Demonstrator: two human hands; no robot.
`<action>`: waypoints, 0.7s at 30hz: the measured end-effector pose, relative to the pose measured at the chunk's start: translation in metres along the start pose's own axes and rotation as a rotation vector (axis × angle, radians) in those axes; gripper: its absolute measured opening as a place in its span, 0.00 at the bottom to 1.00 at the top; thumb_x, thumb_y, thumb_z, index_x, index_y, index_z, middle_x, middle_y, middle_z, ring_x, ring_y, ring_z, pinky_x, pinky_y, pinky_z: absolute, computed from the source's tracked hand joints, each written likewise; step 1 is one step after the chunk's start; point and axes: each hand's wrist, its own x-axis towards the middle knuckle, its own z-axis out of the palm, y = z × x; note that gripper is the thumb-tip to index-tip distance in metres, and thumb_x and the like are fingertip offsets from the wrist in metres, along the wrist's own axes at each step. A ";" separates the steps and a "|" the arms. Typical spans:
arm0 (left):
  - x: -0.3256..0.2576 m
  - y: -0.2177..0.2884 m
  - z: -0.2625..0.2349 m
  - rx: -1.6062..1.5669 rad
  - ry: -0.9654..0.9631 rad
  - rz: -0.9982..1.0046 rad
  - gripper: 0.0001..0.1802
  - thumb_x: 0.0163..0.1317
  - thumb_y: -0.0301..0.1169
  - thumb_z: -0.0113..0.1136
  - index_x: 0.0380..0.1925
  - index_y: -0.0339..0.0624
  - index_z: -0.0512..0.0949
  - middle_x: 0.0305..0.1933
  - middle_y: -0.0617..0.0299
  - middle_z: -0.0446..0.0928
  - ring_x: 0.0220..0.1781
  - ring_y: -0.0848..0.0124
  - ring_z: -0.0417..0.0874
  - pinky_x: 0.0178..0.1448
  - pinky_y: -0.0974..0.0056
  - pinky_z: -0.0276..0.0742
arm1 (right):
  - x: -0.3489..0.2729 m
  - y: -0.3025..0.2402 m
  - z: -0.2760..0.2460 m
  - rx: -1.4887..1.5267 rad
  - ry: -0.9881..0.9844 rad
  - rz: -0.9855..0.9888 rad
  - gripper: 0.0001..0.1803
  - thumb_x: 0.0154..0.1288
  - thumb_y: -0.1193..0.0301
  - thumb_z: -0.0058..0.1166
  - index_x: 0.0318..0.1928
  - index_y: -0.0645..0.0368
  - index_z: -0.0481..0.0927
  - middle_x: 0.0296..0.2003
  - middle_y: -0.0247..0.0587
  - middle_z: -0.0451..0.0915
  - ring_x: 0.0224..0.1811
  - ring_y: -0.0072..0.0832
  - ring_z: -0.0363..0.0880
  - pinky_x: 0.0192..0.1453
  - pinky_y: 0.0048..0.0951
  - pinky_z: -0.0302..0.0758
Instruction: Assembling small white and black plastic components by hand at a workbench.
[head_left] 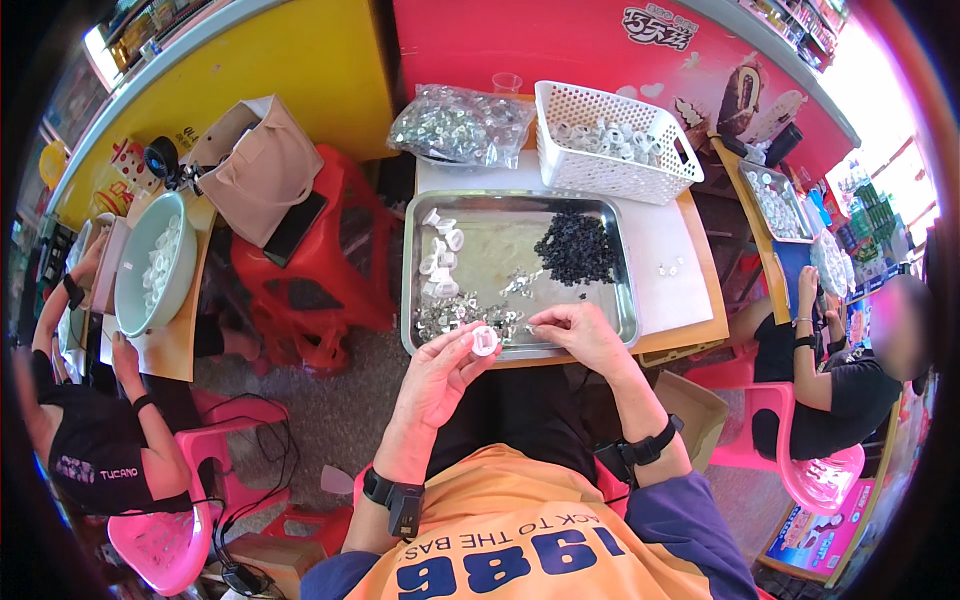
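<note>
Between the thumb and fingers of my left hand (437,372) is a small round white plastic part (484,341), held at the near edge of a metal tray (628,290). Just right of it, my right hand (585,338) is closed in a pinch over the tray. What its fingertips hold, if anything, is too small to make out. Inside the tray, white plastic parts (440,255) lie along the left side and a heap of small black pieces (577,248) at the right. Small metal pieces (452,314) are spread along the near left, close to my left hand.
Behind the tray are a clear bag of parts (460,125) and a white perforated basket (620,180) with white parts. A red stool (315,260) carries a beige bag (262,165). People sit at both sides, one near a pale green basin (135,290). An open cardboard box (690,415) is at right.
</note>
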 end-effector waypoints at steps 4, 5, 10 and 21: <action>0.001 0.000 -0.001 0.008 0.019 -0.014 0.15 0.65 0.25 0.54 0.49 0.28 0.73 0.44 0.50 0.79 0.46 0.58 0.83 0.48 0.65 0.85 | -0.002 -0.007 -0.005 0.030 -0.053 0.067 0.10 0.59 0.72 0.57 0.40 0.64 0.82 0.28 0.42 0.82 0.30 0.20 0.77 0.37 0.24 0.74; 0.001 -0.001 -0.001 0.007 0.019 -0.014 0.15 0.65 0.25 0.54 0.49 0.28 0.73 0.44 0.50 0.79 0.46 0.58 0.83 0.48 0.65 0.85 | -0.003 -0.008 -0.005 -0.058 -0.023 0.022 0.10 0.59 0.73 0.57 0.39 0.64 0.82 0.27 0.40 0.82 0.30 0.19 0.77 0.37 0.24 0.73; 0.002 -0.002 -0.001 0.008 0.022 -0.014 0.14 0.65 0.26 0.54 0.49 0.29 0.74 0.44 0.50 0.79 0.46 0.58 0.83 0.48 0.65 0.85 | -0.001 -0.014 -0.012 -0.093 -0.018 0.007 0.08 0.58 0.73 0.58 0.37 0.63 0.83 0.26 0.39 0.82 0.29 0.20 0.77 0.37 0.23 0.73; 0.005 -0.004 -0.005 0.028 0.026 -0.028 0.15 0.65 0.26 0.54 0.49 0.29 0.73 0.44 0.51 0.79 0.46 0.59 0.83 0.49 0.64 0.84 | 0.005 -0.011 -0.011 -0.203 -0.081 -0.003 0.12 0.56 0.72 0.58 0.42 0.60 0.82 0.29 0.46 0.82 0.31 0.31 0.80 0.39 0.29 0.74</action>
